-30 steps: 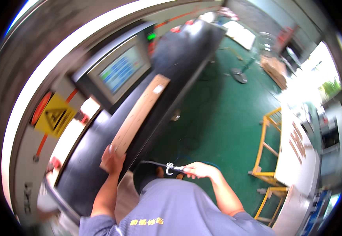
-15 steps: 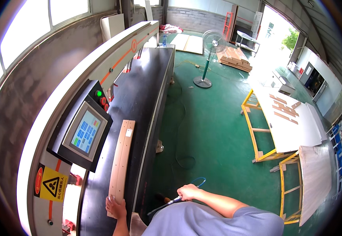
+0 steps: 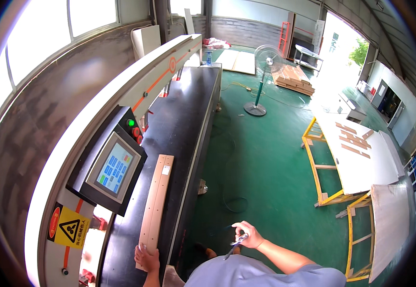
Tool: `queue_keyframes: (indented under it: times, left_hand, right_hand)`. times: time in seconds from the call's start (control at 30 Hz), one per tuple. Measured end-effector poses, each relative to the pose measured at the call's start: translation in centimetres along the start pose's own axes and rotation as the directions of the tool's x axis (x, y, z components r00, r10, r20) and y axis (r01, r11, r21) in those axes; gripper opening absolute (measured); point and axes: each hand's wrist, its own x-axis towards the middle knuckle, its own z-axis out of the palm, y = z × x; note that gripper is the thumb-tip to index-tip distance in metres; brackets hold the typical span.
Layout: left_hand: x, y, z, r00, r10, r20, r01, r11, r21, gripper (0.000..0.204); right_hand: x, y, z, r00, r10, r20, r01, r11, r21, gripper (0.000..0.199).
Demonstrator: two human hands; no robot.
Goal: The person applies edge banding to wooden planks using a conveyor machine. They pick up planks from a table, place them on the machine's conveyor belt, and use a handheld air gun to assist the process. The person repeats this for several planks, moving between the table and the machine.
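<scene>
Two narrow wooden strips (image 3: 156, 205), pinkish tan with small dark holes and a white label near the far end, lie side by side on the black machine table (image 3: 191, 105). At their near end, my left hand (image 3: 147, 259) is closed over them, its fingers lying across the top. To the right, in front of my body and above the floor, my right hand (image 3: 249, 234) is wrapped round an air blow gun (image 3: 241, 240) with a metal body and a thin dark nozzle. Part of the gun is hidden by my fingers.
Above the table runs the machine's white beam, carrying a touchscreen panel (image 3: 114, 167) with buttons and a yellow warning sign (image 3: 69, 226). On the right, wood pieces lie on a white-topped yellow-framed table (image 3: 361, 167). A standing fan (image 3: 260, 88) and stacked boards (image 3: 294, 79) are farther back.
My right hand has moved right and turned, and the blow gun's nozzle now points more toward my body. The view has shifted slightly. My left hand stays on the strips.
</scene>
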Motion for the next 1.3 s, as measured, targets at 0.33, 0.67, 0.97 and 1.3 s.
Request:
queue_keyframes:
  times: [0.33,0.67,0.97,1.3]
  left_hand:
    - [-0.1,0.2,-0.5,1.000,0.004,-0.006,-0.004,1.000,-0.005,0.089]
    - [-0.3,0.7,-1.1,1.000,0.010,-0.008,-0.011,0.999,-0.042,0.084]
    - [-0.3,0.3,-0.7,0.999,0.030,-0.033,-0.030,1.000,0.000,0.086]
    - [-0.5,0.5,-1.1,1.000,0.008,-0.012,-0.008,1.000,-0.025,0.087]
  right_hand:
    - [3.2,-7.6,-4.2,0.879,-0.411,-0.244,0.419,0.908,-0.019,0.053]
    - [4.5,-11.2,-4.1,0.851,-0.452,-0.267,0.477,0.878,0.032,0.054]
    - [5.1,-12.4,-5.5,0.779,-0.542,-0.316,0.533,0.837,-0.122,0.046]
    - [4.7,-12.9,-5.9,0.774,-0.531,-0.344,0.531,0.841,-0.103,0.046]
